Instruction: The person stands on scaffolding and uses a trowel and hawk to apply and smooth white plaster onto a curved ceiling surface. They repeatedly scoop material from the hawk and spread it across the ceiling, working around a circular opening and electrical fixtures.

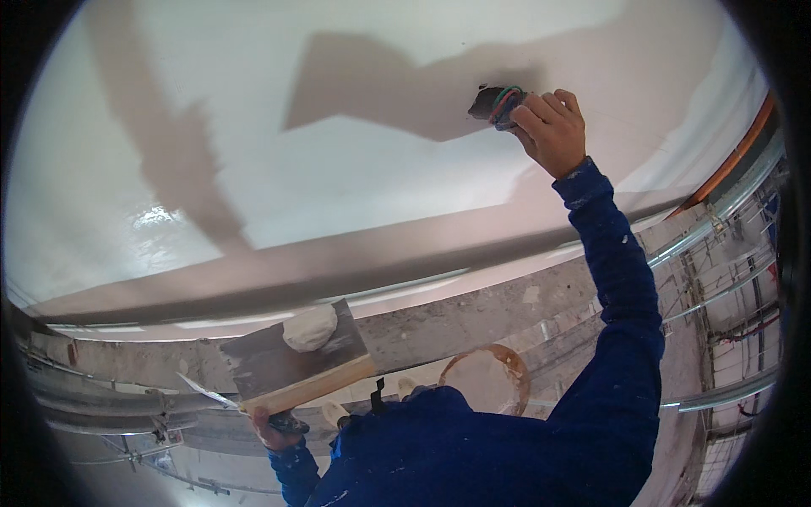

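Note:
My right hand (pixel 553 135) is raised to a smooth white wall (pixel 338 182), its fingers closed round a bundle of coloured electrical wires (pixel 504 107). The wires come out of a dark, rough-edged hole (pixel 483 102) in that wall. Low on the left, my left hand (pixel 274 431) grips a wide plastering blade (pixel 270 363) with a wooden back edge. A thick lump of white plaster (pixel 310 328) sits on its metal face. A second, thin pale blade (pixel 203 390) sticks out beside that hand; how it is held is hidden.
Below the wall runs a rough concrete ledge (pixel 473 317). A round tub with a brown rim (pixel 519 372) stands near my body. Metal scaffold pipes (pixel 731 384) stretch along the right, and more pipes (pixel 118 418) lie at the left. My arm's shadow falls across the wall.

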Action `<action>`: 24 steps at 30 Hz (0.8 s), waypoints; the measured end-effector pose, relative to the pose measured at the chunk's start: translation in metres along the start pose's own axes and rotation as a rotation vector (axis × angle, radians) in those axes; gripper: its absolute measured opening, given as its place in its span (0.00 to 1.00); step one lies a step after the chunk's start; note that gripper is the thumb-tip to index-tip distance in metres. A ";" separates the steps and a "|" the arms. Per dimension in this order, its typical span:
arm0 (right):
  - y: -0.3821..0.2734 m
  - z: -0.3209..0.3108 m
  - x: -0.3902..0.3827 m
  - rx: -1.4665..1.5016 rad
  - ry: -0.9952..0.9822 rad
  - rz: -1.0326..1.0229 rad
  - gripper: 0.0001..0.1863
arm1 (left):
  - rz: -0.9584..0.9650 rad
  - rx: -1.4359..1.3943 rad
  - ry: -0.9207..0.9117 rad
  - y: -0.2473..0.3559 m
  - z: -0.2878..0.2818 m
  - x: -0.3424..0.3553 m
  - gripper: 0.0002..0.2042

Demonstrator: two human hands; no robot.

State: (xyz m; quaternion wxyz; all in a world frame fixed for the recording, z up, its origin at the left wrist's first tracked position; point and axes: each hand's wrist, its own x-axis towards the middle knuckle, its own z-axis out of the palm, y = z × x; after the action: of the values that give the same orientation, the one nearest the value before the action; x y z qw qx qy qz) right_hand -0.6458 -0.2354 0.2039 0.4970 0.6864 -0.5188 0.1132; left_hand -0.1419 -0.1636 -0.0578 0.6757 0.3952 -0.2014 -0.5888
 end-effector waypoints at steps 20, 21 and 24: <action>-0.018 0.009 -0.001 0.106 -0.085 0.296 0.28 | -0.054 0.072 0.022 -0.018 0.021 -0.002 0.34; -0.022 0.007 0.001 0.066 -0.005 0.316 0.27 | -0.044 0.048 0.047 -0.019 0.021 0.000 0.33; -0.030 0.001 0.004 -0.008 0.237 0.406 0.27 | -0.068 0.040 -0.018 -0.016 0.014 0.004 0.33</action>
State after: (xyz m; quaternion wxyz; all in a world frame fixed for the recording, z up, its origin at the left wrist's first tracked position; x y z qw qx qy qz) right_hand -0.6194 -0.2393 0.1894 0.5241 0.5480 -0.5845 0.2887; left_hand -0.1615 -0.1714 -0.0629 0.6452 0.4101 -0.2055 -0.6109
